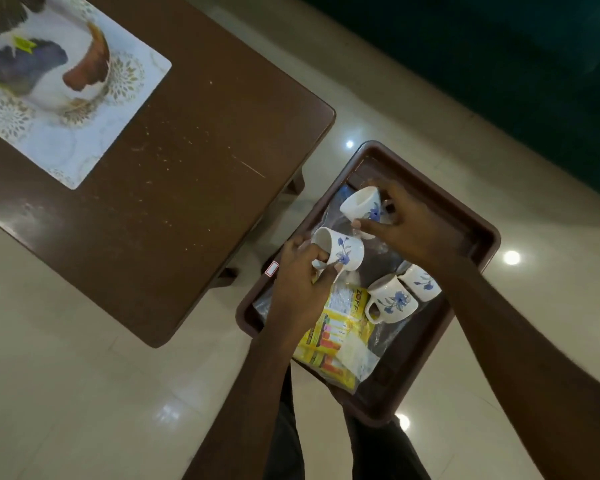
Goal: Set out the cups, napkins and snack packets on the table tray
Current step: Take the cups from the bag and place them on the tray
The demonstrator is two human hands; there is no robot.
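A brown plastic bin (478, 237) rests on my lap. My left hand (298, 282) grips a white cup with blue flowers (343, 251) by its handle, tilted, above the bin's left side. My right hand (409, 230) holds a second matching cup (359, 206) over the bin's far end. Two more flowered cups (392, 301) (421, 280) lie on their sides inside the bin. Yellow snack packets (336, 327) and clear plastic wrap (357, 358) lie on the bin's floor. The printed tray (59, 84) lies on the brown table (187, 161) at upper left.
The table's near right corner (329, 112) is close to the bin's left rim. A glossy tiled floor (84, 393) surrounds the table. A dark green wall or sofa (499, 64) runs along the upper right. My dark trouser legs (284, 427) show under the bin.
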